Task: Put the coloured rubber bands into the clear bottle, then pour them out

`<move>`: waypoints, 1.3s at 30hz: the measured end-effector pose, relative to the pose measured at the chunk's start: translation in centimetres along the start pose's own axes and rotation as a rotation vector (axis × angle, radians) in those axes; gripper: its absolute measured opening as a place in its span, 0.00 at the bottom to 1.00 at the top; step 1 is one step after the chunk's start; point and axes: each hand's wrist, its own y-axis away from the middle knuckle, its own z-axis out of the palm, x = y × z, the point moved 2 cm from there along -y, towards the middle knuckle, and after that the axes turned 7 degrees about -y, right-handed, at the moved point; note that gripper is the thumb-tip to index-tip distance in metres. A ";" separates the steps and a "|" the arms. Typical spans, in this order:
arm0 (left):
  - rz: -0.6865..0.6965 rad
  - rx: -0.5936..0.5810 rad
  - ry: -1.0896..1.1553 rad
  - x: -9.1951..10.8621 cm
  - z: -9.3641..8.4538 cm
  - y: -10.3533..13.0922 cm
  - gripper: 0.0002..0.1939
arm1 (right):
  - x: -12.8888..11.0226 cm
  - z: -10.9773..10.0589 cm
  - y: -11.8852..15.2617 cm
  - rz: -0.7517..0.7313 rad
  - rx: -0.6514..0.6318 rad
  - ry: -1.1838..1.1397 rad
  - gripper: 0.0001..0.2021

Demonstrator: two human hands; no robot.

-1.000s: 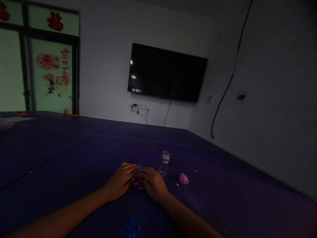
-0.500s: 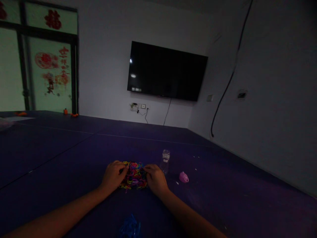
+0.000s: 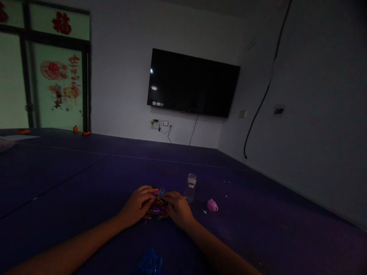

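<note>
A heap of small multicoloured strands or loops (image 3: 159, 211), perhaps rubber bands, lies on the dark purple surface in front of me. My left hand (image 3: 142, 204) grips its left side, fingers curled over the top and thumb lower down. From the right, my right hand (image 3: 177, 206) pinches the upper right part, its fingertips close to those of the left. Both hands cover much of the heap, so single pieces are hard to make out. Just beyond my right hand stands a clear bottle (image 3: 190, 187) without a lid. A pink cap with a loop (image 3: 212, 205) lies to its right.
Nearest me is a blue bundle of strands (image 3: 150, 262). Small white scraps (image 3: 204, 211) are scattered at the right. Orange objects (image 3: 86, 133) and a white sheet (image 3: 20, 137) lie far left. A television (image 3: 193, 82) hangs on the wall; a cable (image 3: 262, 97) runs down the right wall.
Both hands have drawn closer together over the heap, the left moving right and covering more of it. The heap looks narrower. Bottle, cap and blue bundle stay in place.
</note>
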 end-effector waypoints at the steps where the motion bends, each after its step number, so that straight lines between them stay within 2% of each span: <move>1: 0.042 -0.047 -0.022 0.1 0.1 0.1 0.12 | -0.2 0.0 0.0 -0.024 -0.011 -0.005 0.25; 5: 0.105 -0.194 -0.103 0.5 0.4 0.4 0.17 | -1.0 -0.2 0.2 -0.098 -0.045 -0.009 0.25; 9: 0.111 -0.237 -0.121 0.6 0.5 0.4 0.17 | -1.1 -0.3 0.2 -0.138 -0.032 0.010 0.23; 12: 0.115 -0.196 -0.112 0.6 0.4 0.3 0.18 | -0.8 -0.1 0.2 -0.133 -0.025 0.025 0.22; 16: 0.083 -0.067 -0.096 0.8 0.1 0.1 0.13 | -0.4 0.1 0.2 -0.066 -0.034 0.050 0.24; 21: -0.134 0.102 -0.191 0.2 -0.8 -0.1 0.14 | -0.2 -0.2 0.1 0.049 0.026 0.059 0.23; 24: -0.269 0.084 -0.274 -0.2 -1.2 -0.2 0.16 | 0.0 -0.3 0.0 0.104 0.051 0.071 0.22; 27: -0.323 0.047 -0.319 -0.3 -1.3 -0.2 0.18 | 0.4 -0.2 0.0 0.123 0.057 0.093 0.20; 39: -0.240 0.045 -0.251 0.2 -1.0 -0.2 0.14 | 0.2 0.3 -0.1 0.088 -0.055 0.140 0.20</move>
